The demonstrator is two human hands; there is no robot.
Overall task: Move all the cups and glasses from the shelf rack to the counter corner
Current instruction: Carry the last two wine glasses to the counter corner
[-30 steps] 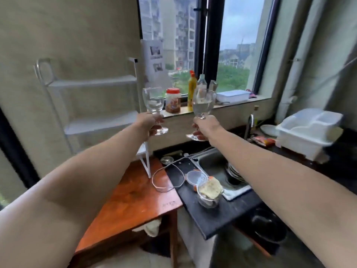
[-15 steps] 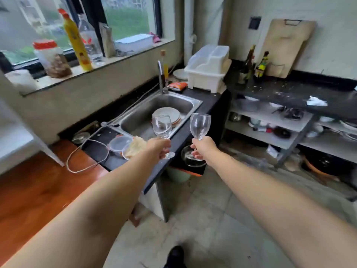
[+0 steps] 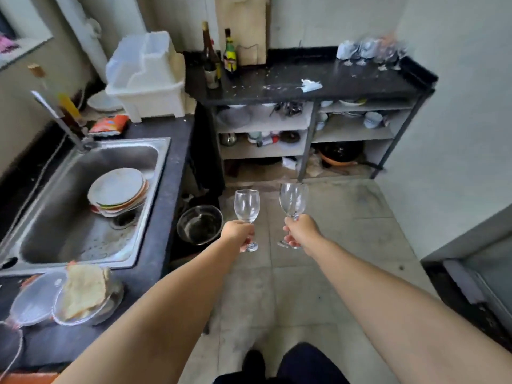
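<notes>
Carrying two clear stemmed wine glasses by their thin stems, I judge the main risk is the bowls knocking together, since they ride just beside each other over the hard tiled floor (image 3: 318,245); a slip there would likely shatter them. My left hand (image 3: 238,232) is wrapped around the stem of the left glass (image 3: 246,206), my right hand (image 3: 300,230) pinches the stem of the right glass (image 3: 293,200), both upright, arms stretched forward. Ahead, the black counter's far right corner (image 3: 410,76) already holds a blurred cluster of glassware (image 3: 371,51), which I could bump when setting down.
</notes>
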